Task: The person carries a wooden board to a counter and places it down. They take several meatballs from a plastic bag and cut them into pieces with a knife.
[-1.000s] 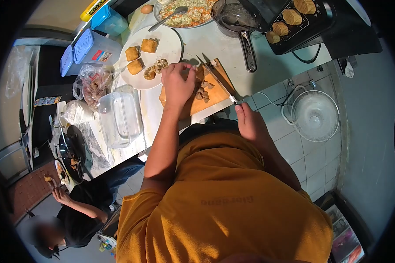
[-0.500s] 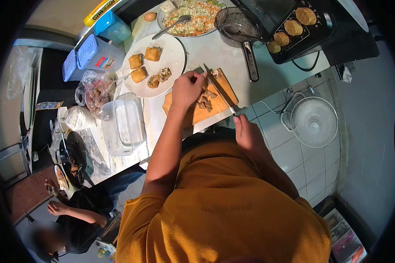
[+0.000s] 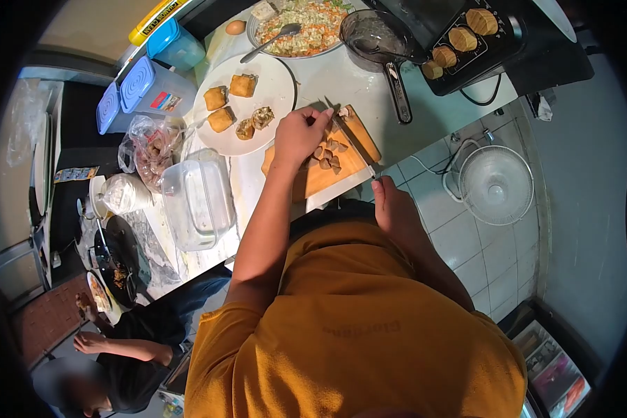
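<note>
My right hand (image 3: 395, 205) is wrapped round the handle of a kitchen knife (image 3: 354, 143), its long blade lying across the wooden cutting board (image 3: 315, 182). On the near side of the blade, my left hand (image 3: 302, 136) is over the board with its fingers drawn together at the blade; whatever they hold is hidden. Several brown cut chunks (image 3: 325, 159) of food lie beside that hand. A small pale piece (image 3: 343, 111) sits at the board's far end. Just left of the board stands a white plate (image 3: 258, 143) with several fried tofu pieces (image 3: 242, 86), some showing filling.
A bowl of chopped vegetables (image 3: 306, 43) with a spoon, an egg (image 3: 235, 27) and a dark pan (image 3: 376, 42) stand at the back. A clear plastic container (image 3: 198, 205) and a bag (image 3: 153, 153) are at left. Another person (image 3: 139, 348) works at lower left.
The view has shifted slightly. My left hand stays at the blade with its fingers a little differently placed, and the knife keeps nearly the same position on the board.
</note>
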A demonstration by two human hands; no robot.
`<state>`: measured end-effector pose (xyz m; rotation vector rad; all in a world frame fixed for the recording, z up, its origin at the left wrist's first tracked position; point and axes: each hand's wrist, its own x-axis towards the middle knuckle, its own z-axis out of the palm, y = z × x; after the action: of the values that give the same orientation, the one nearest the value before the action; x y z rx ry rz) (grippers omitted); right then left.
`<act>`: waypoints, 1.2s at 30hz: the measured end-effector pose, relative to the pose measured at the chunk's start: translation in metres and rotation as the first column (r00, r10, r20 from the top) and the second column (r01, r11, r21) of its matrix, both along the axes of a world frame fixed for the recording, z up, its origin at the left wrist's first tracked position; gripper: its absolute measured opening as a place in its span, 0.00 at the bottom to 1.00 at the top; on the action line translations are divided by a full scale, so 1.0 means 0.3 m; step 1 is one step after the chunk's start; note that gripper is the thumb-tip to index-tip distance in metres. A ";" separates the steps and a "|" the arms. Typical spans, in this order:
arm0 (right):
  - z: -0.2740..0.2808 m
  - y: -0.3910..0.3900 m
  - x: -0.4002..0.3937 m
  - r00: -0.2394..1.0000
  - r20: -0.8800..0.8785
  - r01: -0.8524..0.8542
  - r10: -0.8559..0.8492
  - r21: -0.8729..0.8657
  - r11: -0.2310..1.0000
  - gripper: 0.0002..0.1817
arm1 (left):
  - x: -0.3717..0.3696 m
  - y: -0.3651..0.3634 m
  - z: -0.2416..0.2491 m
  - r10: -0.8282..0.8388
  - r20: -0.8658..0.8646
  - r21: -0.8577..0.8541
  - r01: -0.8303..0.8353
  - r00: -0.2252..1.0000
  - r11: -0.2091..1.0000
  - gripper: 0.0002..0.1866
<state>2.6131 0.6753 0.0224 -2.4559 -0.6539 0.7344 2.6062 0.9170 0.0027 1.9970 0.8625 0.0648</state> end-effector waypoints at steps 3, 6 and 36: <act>0.003 0.007 -0.008 0.999 0.036 -0.001 0.001 -0.013 1.000 0.18 | 0.004 0.008 -0.001 -0.060 -0.035 0.043 0.062 0.998 0.997 0.20; 0.010 0.007 -0.015 0.999 0.029 0.015 -0.013 -0.045 0.999 0.17 | 0.003 0.011 -0.014 -0.078 -0.005 0.068 0.079 0.997 0.995 0.20; 0.025 -0.004 0.008 0.999 -0.011 0.048 -0.049 -0.033 0.998 0.18 | -0.019 -0.013 -0.051 -0.241 -0.075 0.223 0.252 0.968 0.942 0.10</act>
<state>2.6155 0.6741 0.0298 -2.4862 -0.5803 0.7459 2.6007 0.9129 -0.0127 2.3201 0.6504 -0.0265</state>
